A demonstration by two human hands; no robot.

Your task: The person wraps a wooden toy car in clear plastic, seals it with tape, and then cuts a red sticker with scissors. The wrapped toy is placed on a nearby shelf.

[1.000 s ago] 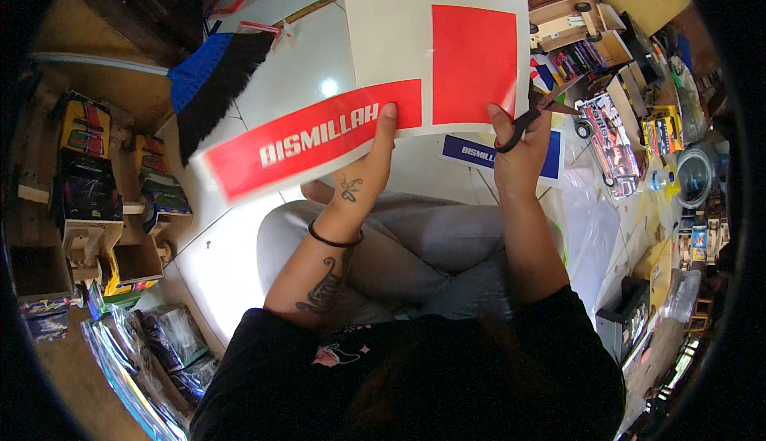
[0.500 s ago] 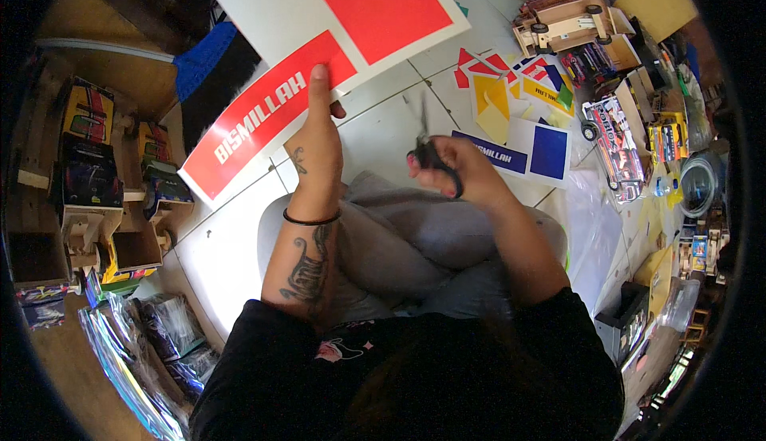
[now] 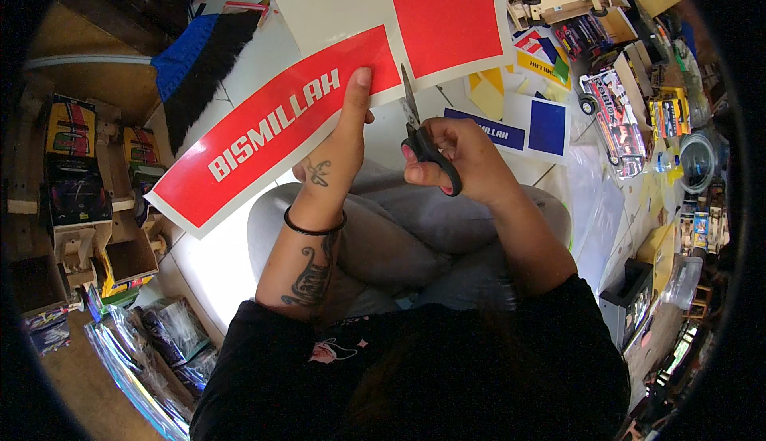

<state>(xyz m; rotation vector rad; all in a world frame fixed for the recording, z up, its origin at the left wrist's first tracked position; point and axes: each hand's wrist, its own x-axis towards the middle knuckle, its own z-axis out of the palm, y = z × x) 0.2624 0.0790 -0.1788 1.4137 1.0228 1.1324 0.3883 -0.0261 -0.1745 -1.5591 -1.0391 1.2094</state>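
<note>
My left hand [image 3: 339, 142] grips a white sticker sheet [image 3: 319, 2] by its lower edge, thumb on top and fingers hidden behind. On the sheet are a long red strip [image 3: 271, 118] with white lettering and a red block [image 3: 451, 18]. My right hand [image 3: 467, 162] holds black-handled scissors [image 3: 427, 150], with a finger and thumb at the loops. Their blades point up at the white gap between strip and block, overlapping the sheet's lower edge. Whether the blades are apart is hard to make out.
On the tiled floor to the right lie a blue-printed sheet [image 3: 511, 134] and yellow pieces [image 3: 487, 94]. Wooden toy trucks [image 3: 610, 122] stand along the right, more [image 3: 80, 177] along the left. A black-bristled broom [image 3: 199, 82] lies at upper left, plastic-wrapped packs [image 3: 152, 337] at lower left.
The sheet and my left hand have shifted right. The scissors, held lower and apart from the sheet before, now reach its lower edge between the strip and the block.
</note>
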